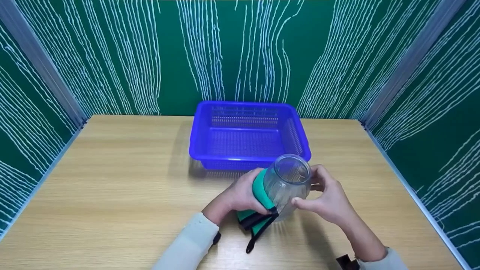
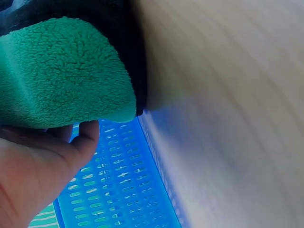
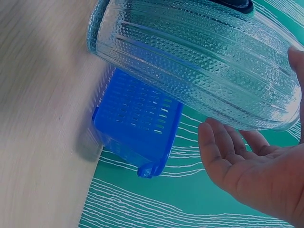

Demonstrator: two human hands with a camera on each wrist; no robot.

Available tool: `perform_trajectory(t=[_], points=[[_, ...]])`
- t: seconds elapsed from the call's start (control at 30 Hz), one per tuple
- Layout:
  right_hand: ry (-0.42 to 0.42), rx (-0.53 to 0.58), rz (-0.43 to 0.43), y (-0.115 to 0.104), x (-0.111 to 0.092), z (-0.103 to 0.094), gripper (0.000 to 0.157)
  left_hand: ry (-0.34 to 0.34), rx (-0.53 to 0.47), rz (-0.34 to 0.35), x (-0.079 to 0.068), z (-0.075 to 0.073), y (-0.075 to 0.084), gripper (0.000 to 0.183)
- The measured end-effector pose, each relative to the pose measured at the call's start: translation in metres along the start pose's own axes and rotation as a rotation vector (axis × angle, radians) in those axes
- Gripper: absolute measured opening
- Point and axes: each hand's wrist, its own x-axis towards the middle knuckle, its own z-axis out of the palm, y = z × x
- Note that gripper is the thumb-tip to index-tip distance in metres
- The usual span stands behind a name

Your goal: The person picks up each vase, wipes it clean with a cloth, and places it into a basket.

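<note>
A clear ribbed glass jar [image 1: 287, 187] is between my two hands, its round mouth facing up toward the head camera. My left hand [image 1: 245, 193] grips a green cloth [image 1: 264, 189] with black edging, pressed against the jar's left side; a loop hangs from its lower corner. In the left wrist view, the fuzzy cloth [image 2: 71, 71] hides most of the left fingers. My right hand [image 1: 330, 198] curves round the jar's right side, thumb in front and fingers behind. The right wrist view shows the jar's dimpled glass [image 3: 190, 61] beside the bent fingers [image 3: 221, 147]. Whether its base touches the table is unclear.
A blue-purple plastic basket [image 1: 247, 157] with slotted walls stands just behind the jar, near the table's back edge. The light wood table [image 1: 123, 187] is enclosed by green panels [image 1: 240, 48] with white wavy lines and metal corner posts.
</note>
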Motion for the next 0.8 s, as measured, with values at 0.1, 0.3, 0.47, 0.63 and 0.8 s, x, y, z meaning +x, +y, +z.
perform_trajectory(t=[0.1, 0.3, 0.47, 0.63, 0.8], points=[[-0.003, -0.001, 0.002, -0.0003, 0.0000, -0.0005, 0.060, -0.008, 0.046, -0.022, -0.0004, 0.0002, 0.0007, 0.095], [-0.006, -0.014, 0.010, -0.0005, 0.0000, -0.0013, 0.061, -0.028, 0.138, -0.057, -0.0009, 0.0007, 0.0009, 0.092], [-0.019, -0.017, 0.017, -0.0008, 0.0010, -0.0016, 0.061, -0.031, 0.189, -0.064, -0.0013, 0.0005, 0.0005, 0.092], [-0.016, -0.008, 0.011, -0.0011, 0.0012, -0.0014, 0.060, -0.042, 0.236, -0.074, -0.0009, 0.0031, -0.0005, 0.093], [-0.015, -0.005, 0.008, -0.0024, 0.0005, -0.0019, 0.058, -0.049, 0.294, -0.077, -0.0011, 0.0044, -0.0004, 0.090]])
